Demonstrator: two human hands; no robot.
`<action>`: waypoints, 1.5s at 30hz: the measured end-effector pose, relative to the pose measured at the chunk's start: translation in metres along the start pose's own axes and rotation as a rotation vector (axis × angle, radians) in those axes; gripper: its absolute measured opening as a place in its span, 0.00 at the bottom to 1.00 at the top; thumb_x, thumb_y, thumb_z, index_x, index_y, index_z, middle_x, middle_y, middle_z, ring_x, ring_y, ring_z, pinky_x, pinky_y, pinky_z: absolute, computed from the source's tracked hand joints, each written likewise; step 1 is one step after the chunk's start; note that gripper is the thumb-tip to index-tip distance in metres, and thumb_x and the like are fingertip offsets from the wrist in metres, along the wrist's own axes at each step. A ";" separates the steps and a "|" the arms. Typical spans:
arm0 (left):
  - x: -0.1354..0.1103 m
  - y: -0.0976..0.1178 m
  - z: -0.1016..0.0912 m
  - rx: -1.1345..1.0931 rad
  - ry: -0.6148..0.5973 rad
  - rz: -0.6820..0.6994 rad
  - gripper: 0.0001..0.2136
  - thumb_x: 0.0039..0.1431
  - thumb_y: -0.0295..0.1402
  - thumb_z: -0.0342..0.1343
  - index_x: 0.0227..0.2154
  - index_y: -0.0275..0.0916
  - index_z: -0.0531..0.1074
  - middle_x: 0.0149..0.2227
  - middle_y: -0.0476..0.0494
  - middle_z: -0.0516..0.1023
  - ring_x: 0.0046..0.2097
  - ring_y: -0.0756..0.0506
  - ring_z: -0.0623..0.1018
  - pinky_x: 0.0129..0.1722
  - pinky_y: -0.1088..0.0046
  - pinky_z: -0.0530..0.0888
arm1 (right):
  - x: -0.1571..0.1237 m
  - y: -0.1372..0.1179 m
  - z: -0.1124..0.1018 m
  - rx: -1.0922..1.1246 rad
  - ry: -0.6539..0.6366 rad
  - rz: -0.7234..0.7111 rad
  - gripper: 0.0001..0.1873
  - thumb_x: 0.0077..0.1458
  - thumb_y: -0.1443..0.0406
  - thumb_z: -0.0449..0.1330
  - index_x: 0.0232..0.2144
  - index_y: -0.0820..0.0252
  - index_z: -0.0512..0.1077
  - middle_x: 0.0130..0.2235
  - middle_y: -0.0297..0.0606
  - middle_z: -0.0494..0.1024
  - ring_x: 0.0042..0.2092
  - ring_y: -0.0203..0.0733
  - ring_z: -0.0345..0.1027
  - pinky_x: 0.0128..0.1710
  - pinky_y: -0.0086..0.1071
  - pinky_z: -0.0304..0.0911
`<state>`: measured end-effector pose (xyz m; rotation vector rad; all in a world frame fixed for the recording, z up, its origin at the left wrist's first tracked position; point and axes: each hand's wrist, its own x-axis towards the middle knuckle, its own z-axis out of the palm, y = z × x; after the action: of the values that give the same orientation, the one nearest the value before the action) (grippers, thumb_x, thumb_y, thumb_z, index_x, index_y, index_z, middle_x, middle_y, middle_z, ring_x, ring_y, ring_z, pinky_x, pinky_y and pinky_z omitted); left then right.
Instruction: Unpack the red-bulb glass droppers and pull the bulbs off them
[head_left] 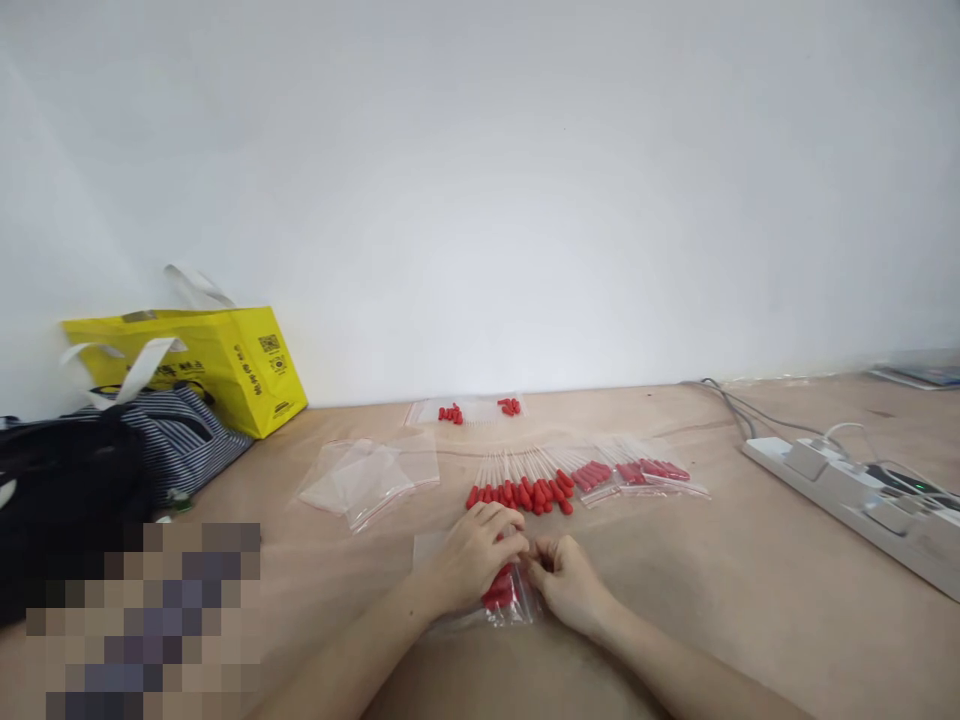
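Note:
A clear zip bag [517, 612] with red-bulbed droppers inside lies on the table directly in front of me. My left hand [476, 555] rests over its upper part, fingers curled onto the plastic. At the bag's right edge, my right hand [566, 580] has its thumb and fingers pinched together on the plastic; the fingertips are partly hidden. Just beyond my hands, a row of loose droppers [526, 492] is fanned out, red bulbs toward me and thin pale stems pointing away.
Filled zip bags [637, 470] lie right of the row, and flat clear bags [375, 480] lie left. Another bag with red-bulbed droppers [452, 413] is near the wall. A yellow tote [262, 370] and striped bag [172, 430] stand left; a power strip [847, 500] with cables is right.

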<state>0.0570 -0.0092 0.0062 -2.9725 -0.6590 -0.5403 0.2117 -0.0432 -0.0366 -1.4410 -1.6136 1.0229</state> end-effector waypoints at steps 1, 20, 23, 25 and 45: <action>-0.001 0.000 -0.001 0.063 0.022 0.045 0.06 0.56 0.25 0.44 0.31 0.39 0.66 0.40 0.44 0.68 0.42 0.46 0.66 0.43 0.66 0.63 | -0.001 -0.001 0.000 -0.039 0.008 -0.015 0.08 0.44 0.67 0.50 0.17 0.62 0.64 0.17 0.28 0.62 0.20 0.30 0.53 0.21 0.23 0.48; -0.014 -0.001 0.000 0.165 0.154 0.105 0.08 0.58 0.30 0.44 0.32 0.40 0.68 0.46 0.46 0.69 0.52 0.45 0.63 0.56 0.59 0.52 | 0.000 -0.008 -0.006 -0.227 0.153 0.027 0.06 0.44 0.71 0.51 0.26 0.58 0.66 0.22 0.29 0.72 0.25 0.33 0.63 0.24 0.24 0.49; -0.030 0.010 -0.007 0.063 0.028 -0.049 0.13 0.57 0.35 0.46 0.45 0.40 0.64 0.55 0.42 0.60 0.58 0.42 0.55 0.57 0.56 0.52 | -0.002 -0.004 -0.009 -0.211 0.118 -0.043 0.07 0.43 0.72 0.51 0.27 0.58 0.66 0.22 0.27 0.70 0.23 0.32 0.61 0.24 0.24 0.51; -0.041 0.017 -0.011 0.003 -0.028 -0.116 0.21 0.56 0.39 0.47 0.52 0.42 0.57 0.58 0.43 0.54 0.59 0.40 0.52 0.57 0.53 0.51 | -0.004 -0.004 -0.013 -0.251 0.060 -0.085 0.06 0.45 0.70 0.51 0.26 0.58 0.68 0.22 0.28 0.70 0.24 0.32 0.61 0.25 0.24 0.51; -0.056 0.016 -0.014 -0.252 -0.242 -0.265 0.22 0.59 0.31 0.40 0.57 0.51 0.46 0.61 0.50 0.46 0.61 0.43 0.48 0.56 0.54 0.54 | -0.008 -0.015 -0.033 -0.293 -0.215 -0.466 0.13 0.40 0.57 0.62 0.25 0.60 0.69 0.31 0.35 0.66 0.35 0.38 0.59 0.34 0.29 0.55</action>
<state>0.0119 -0.0475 0.0005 -3.2395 -1.0939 -0.2956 0.2362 -0.0489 -0.0092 -1.0717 -2.1975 0.7070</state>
